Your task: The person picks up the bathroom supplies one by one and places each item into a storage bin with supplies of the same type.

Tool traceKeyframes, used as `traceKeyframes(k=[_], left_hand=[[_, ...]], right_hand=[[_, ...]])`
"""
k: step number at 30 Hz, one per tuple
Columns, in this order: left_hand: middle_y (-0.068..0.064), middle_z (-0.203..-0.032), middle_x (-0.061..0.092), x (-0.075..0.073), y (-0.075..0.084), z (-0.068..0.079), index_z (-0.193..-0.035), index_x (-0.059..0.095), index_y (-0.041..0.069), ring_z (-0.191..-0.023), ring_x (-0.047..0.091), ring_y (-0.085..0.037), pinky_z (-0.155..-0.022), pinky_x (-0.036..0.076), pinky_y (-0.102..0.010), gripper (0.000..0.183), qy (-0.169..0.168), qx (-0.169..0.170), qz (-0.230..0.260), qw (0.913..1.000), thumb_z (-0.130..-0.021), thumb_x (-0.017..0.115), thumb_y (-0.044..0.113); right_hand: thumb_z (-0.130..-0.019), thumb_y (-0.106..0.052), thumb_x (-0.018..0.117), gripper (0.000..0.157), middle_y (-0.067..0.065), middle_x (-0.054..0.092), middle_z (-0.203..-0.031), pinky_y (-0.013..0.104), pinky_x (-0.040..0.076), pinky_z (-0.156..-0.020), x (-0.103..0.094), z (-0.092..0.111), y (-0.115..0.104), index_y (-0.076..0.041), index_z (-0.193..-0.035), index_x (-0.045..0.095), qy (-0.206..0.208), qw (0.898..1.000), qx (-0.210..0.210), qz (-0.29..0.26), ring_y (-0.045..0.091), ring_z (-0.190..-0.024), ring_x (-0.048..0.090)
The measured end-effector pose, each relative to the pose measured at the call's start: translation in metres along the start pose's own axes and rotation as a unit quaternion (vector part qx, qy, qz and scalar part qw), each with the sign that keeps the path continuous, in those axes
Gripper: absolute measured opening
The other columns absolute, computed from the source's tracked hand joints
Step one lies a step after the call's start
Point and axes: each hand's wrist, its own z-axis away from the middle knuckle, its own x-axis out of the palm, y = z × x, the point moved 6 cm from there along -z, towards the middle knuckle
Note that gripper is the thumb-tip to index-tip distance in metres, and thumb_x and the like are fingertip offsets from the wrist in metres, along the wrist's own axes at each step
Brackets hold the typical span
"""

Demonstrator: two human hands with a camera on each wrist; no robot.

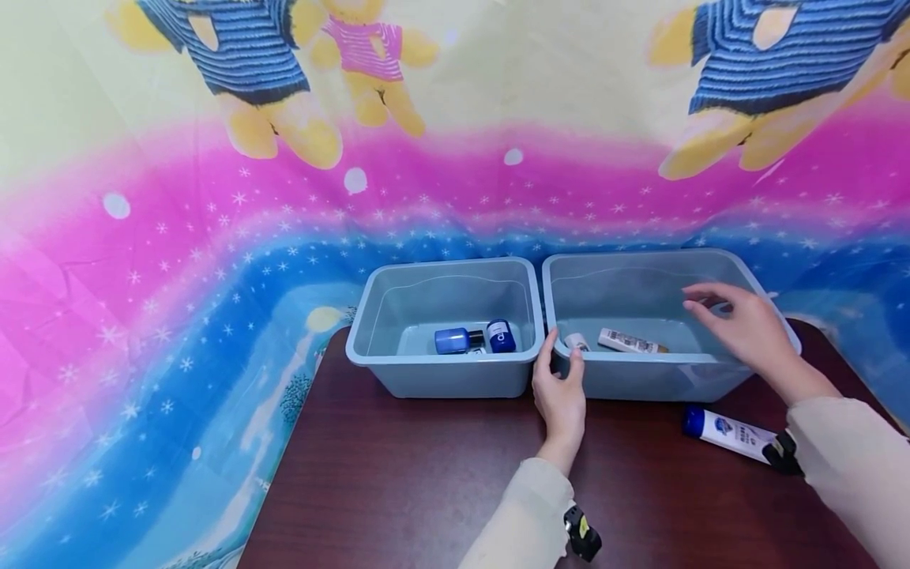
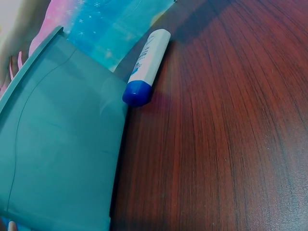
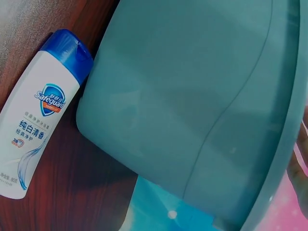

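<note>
My left hand touches the front left corner of the right grey-green bin, thumb and forefinger spread. The right hand hovers over that bin's right end, fingers loosely bent, with nothing seen between them. Inside lie a white tube with small print and a small white item, partly hidden by the rim. A white Safeguard bottle with a blue cap lies on the table in front of this bin, below my right wrist; the left wrist view shows the bottle beside the bin's wall.
Left of it stands a matching bin, a narrow gap between. It holds a blue bottle with a dark cap and a dark blue jar-like container. Behind the dark wooden table hangs a printed cloth.
</note>
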Motion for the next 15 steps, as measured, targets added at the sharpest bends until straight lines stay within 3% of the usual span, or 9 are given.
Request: traceKeyframes(k=[1,4,8,15], left_hand=[[0.013,-0.133,0.059,0.0,0.0,0.0,-0.129,0.062,0.045,-0.121,0.054,-0.014,-0.094,0.047,-0.042,0.042,0.0,0.001,-0.002,1.0,-0.092,0.071,0.027],[0.013,-0.133,0.059,0.0,0.0,0.0,-0.129,0.062,0.045,-0.121,0.054,-0.014,-0.094,0.047,-0.042,0.042,0.001,0.004,-0.006,1.0,-0.092,0.071,0.026],[0.014,-0.132,0.059,0.0,0.001,0.0,-0.129,0.062,0.045,-0.12,0.055,-0.013,-0.094,0.047,-0.041,0.042,0.001,0.003,-0.006,1.0,-0.092,0.071,0.027],[0.012,-0.132,0.06,-0.001,0.002,0.0,-0.128,0.063,0.046,-0.119,0.056,-0.013,-0.094,0.047,-0.043,0.042,0.003,-0.002,-0.002,1.0,-0.092,0.072,0.027]], right_hand=[[-0.1,-0.032,0.059,0.037,0.023,0.062,-0.122,0.061,0.043,-0.083,-0.001,0.001,-0.001,-0.006,-0.126,0.065,0.003,1.0,-0.003,0.0,0.043,-0.104,0.056],[-0.099,-0.029,0.061,0.035,0.022,0.063,-0.122,0.039,0.046,-0.083,-0.006,0.006,-0.004,-0.007,-0.125,0.065,0.012,1.0,-0.01,0.004,0.042,-0.105,0.056],[-0.098,-0.026,0.064,0.033,0.022,0.063,-0.123,0.013,0.035,-0.069,-0.013,0.014,-0.009,-0.008,-0.125,0.067,0.021,1.0,-0.014,0.006,0.043,-0.105,0.056],[-0.097,-0.023,0.066,0.031,0.021,0.063,-0.122,0.017,0.04,-0.06,-0.02,0.026,-0.011,-0.009,-0.124,0.068,0.029,0.999,-0.014,0.022,0.04,-0.103,0.054]])
